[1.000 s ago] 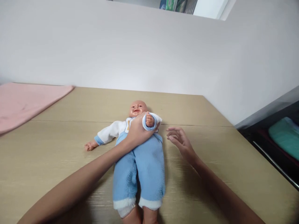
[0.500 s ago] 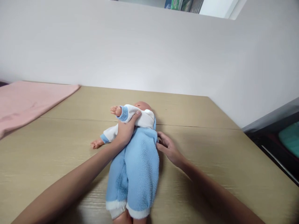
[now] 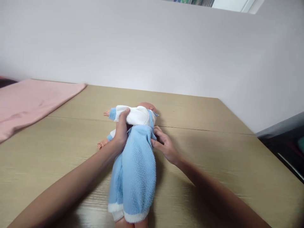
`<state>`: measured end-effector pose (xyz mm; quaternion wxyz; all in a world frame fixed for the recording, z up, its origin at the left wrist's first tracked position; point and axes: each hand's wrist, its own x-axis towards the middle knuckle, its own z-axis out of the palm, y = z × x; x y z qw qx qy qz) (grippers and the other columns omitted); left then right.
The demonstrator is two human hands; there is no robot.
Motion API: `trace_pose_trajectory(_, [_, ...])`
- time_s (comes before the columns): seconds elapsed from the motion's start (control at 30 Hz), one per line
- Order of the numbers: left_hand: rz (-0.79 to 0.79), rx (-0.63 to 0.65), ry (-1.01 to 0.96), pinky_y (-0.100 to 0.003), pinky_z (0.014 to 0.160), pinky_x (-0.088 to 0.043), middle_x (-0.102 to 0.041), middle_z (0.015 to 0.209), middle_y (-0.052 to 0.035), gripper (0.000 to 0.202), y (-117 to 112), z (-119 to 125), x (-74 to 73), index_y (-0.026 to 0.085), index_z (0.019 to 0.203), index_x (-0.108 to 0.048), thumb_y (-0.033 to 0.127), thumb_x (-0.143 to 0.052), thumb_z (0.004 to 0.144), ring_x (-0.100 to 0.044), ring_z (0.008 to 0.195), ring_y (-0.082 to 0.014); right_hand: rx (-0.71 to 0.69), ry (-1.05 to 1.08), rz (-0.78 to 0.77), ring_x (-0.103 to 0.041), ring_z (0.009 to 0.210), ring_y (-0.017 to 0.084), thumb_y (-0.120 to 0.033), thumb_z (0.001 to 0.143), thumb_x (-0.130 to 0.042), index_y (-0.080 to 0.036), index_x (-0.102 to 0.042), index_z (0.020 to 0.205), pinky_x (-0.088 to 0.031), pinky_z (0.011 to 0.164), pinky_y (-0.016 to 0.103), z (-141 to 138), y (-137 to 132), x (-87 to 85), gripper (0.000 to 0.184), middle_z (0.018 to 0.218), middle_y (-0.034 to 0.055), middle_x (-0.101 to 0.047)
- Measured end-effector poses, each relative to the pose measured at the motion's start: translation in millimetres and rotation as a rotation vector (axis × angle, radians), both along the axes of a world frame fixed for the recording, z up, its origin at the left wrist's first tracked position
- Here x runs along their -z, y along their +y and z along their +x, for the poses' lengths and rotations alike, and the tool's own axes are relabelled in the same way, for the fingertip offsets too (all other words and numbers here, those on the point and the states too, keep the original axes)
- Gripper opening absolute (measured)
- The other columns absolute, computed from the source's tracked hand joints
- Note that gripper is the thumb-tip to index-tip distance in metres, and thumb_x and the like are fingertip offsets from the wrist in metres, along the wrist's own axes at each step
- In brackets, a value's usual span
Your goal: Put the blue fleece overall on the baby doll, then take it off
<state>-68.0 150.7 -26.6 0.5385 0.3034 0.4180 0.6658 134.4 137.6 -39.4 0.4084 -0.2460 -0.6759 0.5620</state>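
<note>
One plastic baby doll in blue fleece trousers and white top (image 3: 134, 171) lay side-on, mid light wooden bench (image 3: 213, 152); left hand (image 3: 121, 131) grip clenched its raised white sleeve; right hand (image 3: 165, 145) grip pinched blue fleece at waist.

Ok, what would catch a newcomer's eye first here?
A doll in blue and white fleece lies on its side in the middle of the table. The left hand grips its upper arm and the right hand is against its back. A pink cloth covers the table's far left corner.
</note>
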Motion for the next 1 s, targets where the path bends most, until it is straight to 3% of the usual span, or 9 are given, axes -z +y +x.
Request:
trace_pose_trajectory(0.17, [-0.083, 0.037, -0.097, -0.054, 0.096, -0.070, -0.087, 0.103, -0.0075, 0.063, 2.6, -14.5, -2.0, 0.023, 0.118, -0.076, 0.077, -0.068, 0.088, -0.079, 0.121, -0.0418, -0.024, 0.032, 0.005, -0.060, 0.122, 0.027, -0.069, 0.091, -0.085, -0.028, -0.069, 0.105, -0.046, 0.118, 0.044, -15.3, 7.1, 3.0, 0.046, 0.118, 0.0043, -0.062])
trace_pose_trajectory(0.47, [-0.047, 0.038, -0.141, -0.053, 0.099, -0.070, -0.087, 0.109, -0.0070, 0.061, 9.8, -32.9, 8.4, 0.027, 0.124, -0.074, 0.075, -0.071, 0.085, -0.080, 0.122, -0.0379, -0.029, -0.078, 0.109, -0.058, 0.129, 0.028, -0.069, 0.096, -0.081, -0.026, -0.073, 0.095, -0.040, 0.124, 0.046, -26.9, 9.3, -9.9, 0.043, 0.125, 0.0061, -0.062])
trace_pose_trajectory(0.6, [-0.016, 0.002, -0.146, -0.054, 0.100, -0.070, -0.087, 0.108, -0.0053, 0.058, 11.4, -35.2, 10.7, 0.029, 0.125, -0.074, 0.072, -0.072, 0.086, -0.079, 0.124, -0.0399, 0.028, 0.022, -0.056, -0.060, 0.098, 0.022, -0.075, 0.097, -0.075, -0.028, -0.066, 0.096, -0.052, 0.097, 0.038, -37.1, 7.5, -5.8, 0.048, 0.100, 0.0011, -0.061])
trace_pose_trajectory(0.67, [-0.008, 0.007, -0.134, -0.054, 0.100, -0.069, -0.087, 0.108, -0.0053, 0.060, 12.9, -37.2, 12.2, 0.028, 0.127, -0.073, 0.072, -0.071, 0.087, -0.078, 0.125, -0.0398, 0.066, 0.072, -0.177, -0.057, 0.088, 0.021, -0.081, 0.094, -0.074, -0.030, -0.063, 0.100, -0.053, 0.086, 0.035, -42.7, 8.0, -1.5, 0.052, 0.092, -0.0011, -0.060])
trace_pose_trajectory(0.83, [0.001, 0.034, -0.058, -0.052, 0.102, -0.068, -0.086, 0.110, -0.0063, 0.062, 21.2, -47.7, 20.6, 0.029, 0.128, -0.072, 0.075, -0.069, 0.087, -0.079, 0.124, -0.0376, 0.016, 0.080, -0.256, -0.062, 0.101, 0.023, -0.076, 0.093, -0.079, -0.029, -0.069, 0.105, -0.054, 0.092, 0.035, -46.2, 11.2, -2.8, 0.049, 0.104, 0.0006, -0.069])
trace_pose_trajectory(0.9, [0.007, 0.018, -0.041, -0.051, 0.103, -0.068, -0.086, 0.108, -0.0058, 0.060, 24.3, -51.9, 23.3, 0.028, 0.127, -0.073, 0.073, -0.067, 0.089, -0.078, 0.125, -0.0379, -0.025, 0.019, -0.224, -0.063, 0.099, 0.023, -0.072, 0.097, -0.078, -0.028, -0.071, 0.105, -0.055, 0.092, 0.037, -42.4, 9.8, -6.2, 0.045, 0.104, 0.0009, -0.069])
trace_pose_trajectory(1.0, [0.011, 0.029, -0.047, -0.053, 0.109, -0.065, -0.087, 0.108, -0.0056, 0.059, 25.0, -55.4, 23.9, 0.025, 0.128, -0.073, 0.071, -0.065, 0.093, -0.076, 0.130, -0.0394, -0.046, -0.095, -0.032, -0.065, 0.105, 0.025, -0.064, 0.098, -0.080, -0.027, -0.074, 0.104, -0.055, 0.101, 0.041, -34.0, 2.4, -5.8, 0.038, 0.110, 0.0035, -0.068])
